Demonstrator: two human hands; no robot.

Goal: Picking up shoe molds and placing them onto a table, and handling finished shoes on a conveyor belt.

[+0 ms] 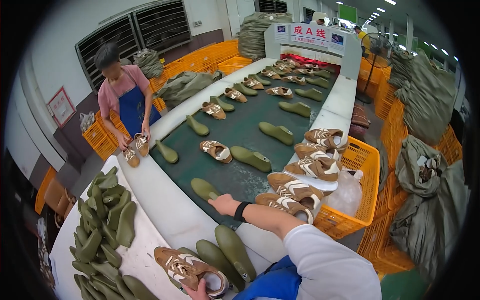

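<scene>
My right hand [223, 204] reaches over the belt's near end, its fingers closed on the heel end of a green shoe last [204, 188]. At the lower edge my left hand [198, 291] grips a brown sneaker [181, 266] with white stripes and laces by its heel side. Beside that sneaker, loose green lasts [234, 250] lie on the white ledge. A dark green conveyor belt [240, 187] carries more lasts and brown sneakers. Nearest on it are a sneaker [216, 151] and a last [251, 159].
Several sneakers [295, 189] line the belt's right edge by an orange crate [367, 185] holding a clear plastic bag [346, 192]. A pile of green lasts [102, 220] covers the left table. Across the belt, a person [125, 95] in a blue apron handles two sneakers. A machine [310, 37] stands at the far end.
</scene>
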